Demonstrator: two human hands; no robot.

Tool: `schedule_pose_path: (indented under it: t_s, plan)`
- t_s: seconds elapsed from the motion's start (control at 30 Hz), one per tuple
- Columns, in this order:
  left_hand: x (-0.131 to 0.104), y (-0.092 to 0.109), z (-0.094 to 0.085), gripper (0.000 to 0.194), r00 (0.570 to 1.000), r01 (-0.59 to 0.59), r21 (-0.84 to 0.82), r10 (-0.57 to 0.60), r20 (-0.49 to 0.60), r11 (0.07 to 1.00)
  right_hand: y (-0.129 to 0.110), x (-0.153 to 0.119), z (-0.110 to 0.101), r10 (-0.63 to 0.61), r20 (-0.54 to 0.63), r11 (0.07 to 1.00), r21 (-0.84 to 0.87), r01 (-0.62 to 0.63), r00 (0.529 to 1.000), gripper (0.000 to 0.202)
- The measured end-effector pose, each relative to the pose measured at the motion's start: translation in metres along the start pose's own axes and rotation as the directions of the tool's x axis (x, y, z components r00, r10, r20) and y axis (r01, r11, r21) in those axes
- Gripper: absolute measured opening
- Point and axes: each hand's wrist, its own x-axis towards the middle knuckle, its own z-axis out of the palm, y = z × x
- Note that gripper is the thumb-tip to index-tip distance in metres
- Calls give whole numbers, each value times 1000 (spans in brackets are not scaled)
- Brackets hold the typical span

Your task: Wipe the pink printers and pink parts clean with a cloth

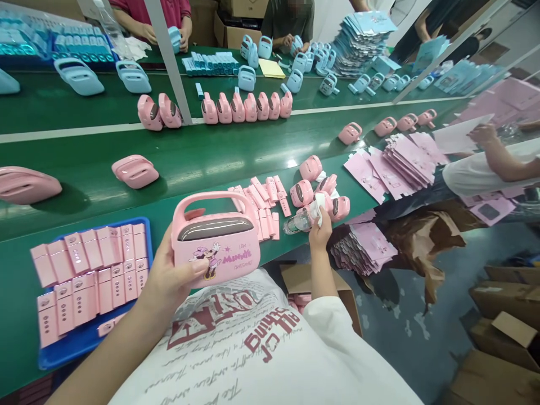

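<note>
Upright before my chest is a pink handled case [217, 250] with a cartoon mouse print and a dark glossy panel. My left hand [179, 267] grips its left side, thumb across the front. Farther right, my right hand [320, 228] pinches a crumpled white cloth [324, 209] beside a clear bottle [298, 223] lying on its side. Several pink cases [311, 168] stand around that hand. Between my hands, beyond the held case, small pink bars [274, 194] lie in a loose group on the green table.
A blue tray [148, 233] of pink bars sits at left. Pink cases [135, 171] stand on the green belt [211, 149]. Flat pink cartons [407, 166] lie at right, cardboard boxes [485, 377] on the floor. People work opposite and at right among blue cases [247, 78].
</note>
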Motion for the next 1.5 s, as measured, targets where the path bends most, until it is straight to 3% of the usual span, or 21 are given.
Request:
schedule_pose_path:
  t_s: [0.1,0.17,0.27,0.33,0.4,0.6,0.67,0.73,0.8,0.97,1.03,1.17,1.23,1.33,1.4,1.43,1.5]
  plan:
    - [1,-2,2,74,999,27,6,-27,-22,1000,-34,18,-22,103,-138,992,-64,-112,985,58]
    - [0,-2,6,72,998,51,14,-51,-26,999,-74,24,-35,75,-171,997,-12,-79,982,48]
    - [-2,-1,14,69,996,86,48,-85,-22,995,-142,17,-44,-129,63,961,254,109,990,32]
    - [-4,0,18,68,995,98,50,-96,-31,994,-177,5,-45,-373,216,853,462,242,902,29]
    - [-4,0,20,66,995,95,38,-93,-42,995,-197,-3,-43,-506,263,767,573,288,822,32]
    - [-1,-1,16,71,1000,23,27,-23,11,999,-203,3,-35,-694,341,665,642,383,634,46]
    - [-1,0,11,73,1000,16,9,-17,20,1000,-201,9,-34,-726,285,600,709,372,626,44]
    - [-2,1,6,68,999,41,8,-41,34,999,-200,12,-35,-726,216,541,766,348,653,40]
    - [-3,0,4,62,997,60,-6,-60,56,998,-200,13,-35,-723,199,531,774,346,662,40]
    - [-6,-1,10,60,989,53,-25,-49,143,998,-201,10,-28,-787,268,536,743,401,556,50]
    - [-9,-1,13,62,984,95,-47,-87,156,994,-197,6,-23,-771,237,524,764,377,591,54]
    - [-15,0,20,75,969,226,-125,-210,128,966,-191,-1,-19,-646,179,563,768,305,742,65]
    - [-17,1,22,81,968,242,-153,-227,107,958,-195,1,-22,-641,174,550,784,289,747,64]
    - [-16,1,22,83,974,215,-172,-198,110,961,-206,8,-26,-714,167,503,797,333,680,56]
    - [-15,1,21,84,978,189,-153,-171,122,970,-210,9,-26,-721,171,518,777,358,671,57]
    - [-15,1,20,84,978,184,-139,-166,129,973,-211,7,-25,-694,174,540,767,346,699,60]
    - [-14,0,19,83,973,201,-121,-183,144,972,-210,1,-23,-562,182,600,761,247,807,67]
